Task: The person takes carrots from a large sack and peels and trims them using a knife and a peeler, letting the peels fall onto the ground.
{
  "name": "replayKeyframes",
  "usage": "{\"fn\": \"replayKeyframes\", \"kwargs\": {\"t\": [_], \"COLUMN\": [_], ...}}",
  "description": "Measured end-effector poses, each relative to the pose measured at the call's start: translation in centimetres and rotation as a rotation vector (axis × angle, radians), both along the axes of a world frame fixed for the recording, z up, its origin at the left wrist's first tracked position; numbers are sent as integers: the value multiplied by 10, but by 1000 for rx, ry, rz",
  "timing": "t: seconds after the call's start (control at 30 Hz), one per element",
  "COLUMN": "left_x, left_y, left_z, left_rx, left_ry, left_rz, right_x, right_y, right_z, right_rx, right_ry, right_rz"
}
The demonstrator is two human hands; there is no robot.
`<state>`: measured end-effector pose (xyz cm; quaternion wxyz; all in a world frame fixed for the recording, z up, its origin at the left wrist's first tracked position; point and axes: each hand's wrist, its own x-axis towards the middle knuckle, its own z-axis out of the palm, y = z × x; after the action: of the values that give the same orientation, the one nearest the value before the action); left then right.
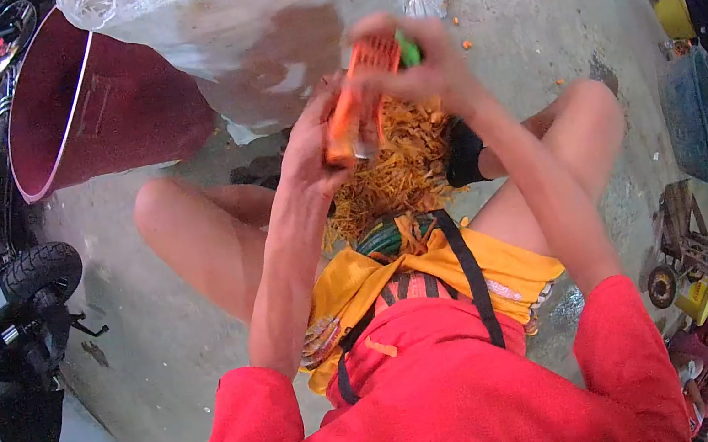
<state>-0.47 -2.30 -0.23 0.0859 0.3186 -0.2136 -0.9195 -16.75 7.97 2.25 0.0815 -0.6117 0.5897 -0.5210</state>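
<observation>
My left hand [312,146] is closed around the lower end of an orange slotted hand grater [374,56], held tilted in front of me. My right hand [431,65] is closed at the grater's upper end, smeared by motion. A small bright green object [408,48] shows among its fingers; its kind is too blurred to tell. Beneath both hands lies a heap of orange-yellow shreds [411,142], between my bent legs. Some shreds lie on the dark green rim [380,237] of a round container at my lap, mostly hidden.
A large translucent plastic sack [252,43] stands ahead, beside a dark red tub [135,98] on its left. A parked motorcycle [20,274] is at far left. On the right are a blue-grey basin [697,120] and a small wheeled cart [691,246].
</observation>
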Motion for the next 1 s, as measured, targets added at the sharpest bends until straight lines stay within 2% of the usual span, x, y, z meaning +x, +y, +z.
{"fn": "replayKeyframes", "kwargs": {"t": [0.07, 0.13, 0.17, 0.2, 0.23, 0.27, 0.3, 0.33, 0.37, 0.4, 0.47, 0.5, 0.6, 0.63, 0.67, 0.7, 0.73, 0.77, 0.8, 0.83, 0.87, 0.93, 0.97, 1.0], "left_x": [11, 6, 7, 6, 3, 0, 1, 7, 12, 11, 6, 6, 4, 11, 17, 17, 12, 9, 6, 4, 3, 10, 15, 11], "left_y": [3, -8, -7, 0, 6, 9, 2, -8, -11, -8, -5, -5, 4, -1, -13, -22, -18, -9, -1, 0, 1, -3, -13, -16], "left_z": [-16, -25, -30, -10, 19, 33, 14, -21, -41, -37, -26, -17, -1, -20, -51, -66, -42, -16, 4, 7, 9, -10, -39, -34], "left_rx": [-36, 342, 273, 271, 141, 12, 13, 83, 156, 157, 227, 32, 34, 43, 157, 258, 252, 139, 29, 26, 29, 46, 185, 317], "left_ry": [0, 324, 382, 385, 197, 8, 5, 138, 270, 272, 273, 160, 21, 9, 238, 481, 486, 292, 95, 99, 69, 15, 220, 442], "left_rz": [-44, -95, -76, -74, -33, 10, 13, -43, -102, -101, -19, -43, 28, 24, -117, -253, -254, -133, -8, -3, -3, -5, -85, -159], "right_x": [-24, -28, -15, 0, 10, 5, -1, -7, -25, -22, -16, 1, 4, -5, -24, -27, -28, -20, 1, 11, 7, -6, -23, -31], "right_y": [-7, -9, -5, -1, 1, -2, -4, -4, -9, -8, -5, -2, 0, -5, -7, -5, -8, -7, 0, 2, -1, -4, -10, -10], "right_z": [-19, -8, -8, -3, 4, 2, -5, -14, -24, -20, -8, 0, -3, -12, -17, -14, -7, -3, 6, 11, 9, -12, -27, -11], "right_rx": [35, -20, -39, -54, -86, -89, -73, -50, 45, 46, -72, -93, -43, -56, -8, -25, -47, -52, -100, -147, -152, -86, -25, -87], "right_ry": [-439, -387, -357, -329, -110, -106, -136, -175, -540, -538, -348, -219, -95, -310, -436, -430, -424, -418, -185, 48, 49, -179, -518, -358], "right_rz": [-242, -237, -182, -128, -50, -47, -115, -189, -168, -168, -238, -139, -27, -166, -241, -256, -267, -262, -153, -45, -41, -138, -212, -250]}}
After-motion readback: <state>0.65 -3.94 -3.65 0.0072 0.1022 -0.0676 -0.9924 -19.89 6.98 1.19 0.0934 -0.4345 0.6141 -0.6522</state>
